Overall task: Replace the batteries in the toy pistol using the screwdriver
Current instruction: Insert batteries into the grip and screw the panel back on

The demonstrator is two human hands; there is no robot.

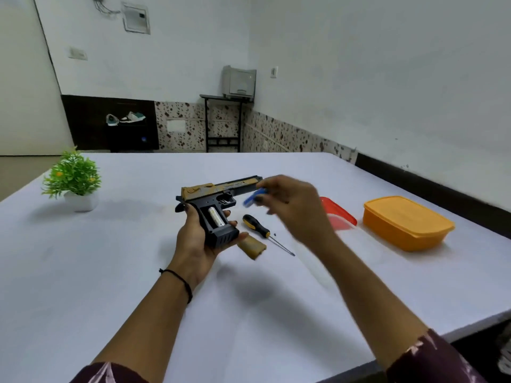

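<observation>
My left hand [195,239] grips the black and tan toy pistol [218,201] by its grip, above the table. The grip's side is uncovered and a silver battery [216,217] sits inside. My right hand [293,205], blurred, pinches a blue battery [253,197] just right of the pistol's trigger guard. The tan grip cover [252,246] lies on the table below the pistol. A black and yellow screwdriver [262,230] lies beside it, tip pointing right, with a tiny dark screw [275,234] close by.
An orange lidded box [406,222] stands at the right of the white table [110,272]. A red lid [338,214] lies partly behind my right hand. A small potted plant [73,179] stands at the far left.
</observation>
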